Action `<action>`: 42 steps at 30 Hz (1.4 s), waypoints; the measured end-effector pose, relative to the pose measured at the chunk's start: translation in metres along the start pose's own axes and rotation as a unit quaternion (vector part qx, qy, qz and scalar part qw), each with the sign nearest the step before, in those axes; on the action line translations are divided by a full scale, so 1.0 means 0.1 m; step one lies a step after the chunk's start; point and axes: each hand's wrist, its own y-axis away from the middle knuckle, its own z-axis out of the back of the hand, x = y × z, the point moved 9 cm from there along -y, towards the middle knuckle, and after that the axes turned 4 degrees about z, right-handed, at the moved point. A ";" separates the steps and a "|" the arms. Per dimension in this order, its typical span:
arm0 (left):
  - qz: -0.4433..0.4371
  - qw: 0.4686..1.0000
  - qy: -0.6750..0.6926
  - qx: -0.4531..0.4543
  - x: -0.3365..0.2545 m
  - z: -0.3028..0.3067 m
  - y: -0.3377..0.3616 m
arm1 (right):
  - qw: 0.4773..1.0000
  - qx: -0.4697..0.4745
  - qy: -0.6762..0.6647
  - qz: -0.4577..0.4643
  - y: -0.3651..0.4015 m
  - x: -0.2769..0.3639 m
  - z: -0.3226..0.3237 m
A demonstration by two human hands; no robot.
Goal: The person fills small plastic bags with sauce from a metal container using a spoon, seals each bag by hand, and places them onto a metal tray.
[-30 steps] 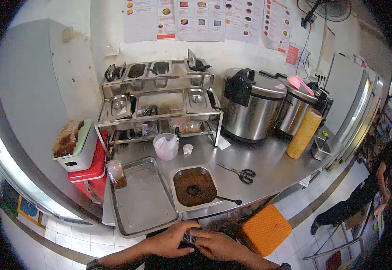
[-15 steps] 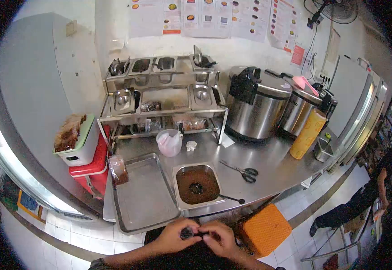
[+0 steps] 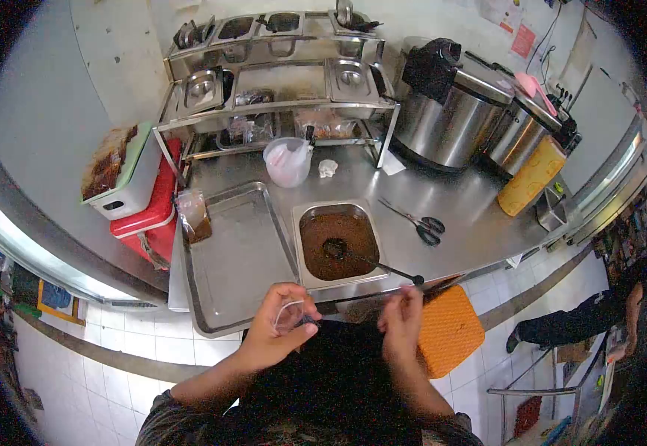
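Note:
My left hand (image 3: 282, 327) is closed around a small clear plastic cup (image 3: 288, 316), in front of the tray's near edge. My right hand (image 3: 401, 323), a little blurred, is just below the end of a black ladle handle (image 3: 398, 273). Its fingers are partly spread, with nothing visible in them. The ladle's bowl (image 3: 334, 248) rests in a dark brown, grainy-looking mass (image 3: 345, 227) inside a square steel pan (image 3: 308, 282). To the left of that pan lies a large, shallow metal tray (image 3: 238, 238).
Black-handled scissors (image 3: 427, 229) lie right of the pan. Behind are a translucent pitcher (image 3: 288, 165), a tiered steel rack (image 3: 279, 111) and two large steel cookers (image 3: 450, 119). An orange stool top (image 3: 453, 331) stands at the right; another person's leg (image 3: 561, 325) shows beyond.
My hands have moved apart from each other. The left now shows the clear cup, and the right has moved right toward the ladle handle. The view has tilted down.

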 end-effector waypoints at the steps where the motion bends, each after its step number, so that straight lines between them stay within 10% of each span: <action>1: 0.023 1.000 -0.015 -0.010 0.02 0.01 0.00 | 0.996 -0.035 -0.070 -0.044 -0.10 0.12 -0.02; 7: 0.091 0.989 -0.119 -0.018 0.12 0.07 0.00 | 0.995 0.077 0.061 0.032 -0.50 0.56 -0.27; 10: 0.097 0.988 -0.116 -0.010 0.16 0.14 0.03 | 0.889 0.079 0.295 0.342 -0.46 1.27 -0.54; 16: 0.100 0.990 -0.102 -0.009 0.10 0.21 0.08 | 0.901 0.166 0.313 0.250 -0.59 1.04 -0.58; 19: 0.078 0.991 -0.103 -0.013 0.00 0.26 0.06 | 0.982 0.141 0.115 -0.053 -0.59 0.55 -0.40; 22: 0.068 0.993 -0.095 -0.023 -0.10 0.29 0.03 | 0.980 0.097 -0.090 -0.150 -0.53 0.33 -0.32; 42: 0.013 0.945 -0.309 -0.109 -0.52 0.28 -1.08 | 0.922 -0.003 -0.380 -0.077 -0.76 0.84 -0.02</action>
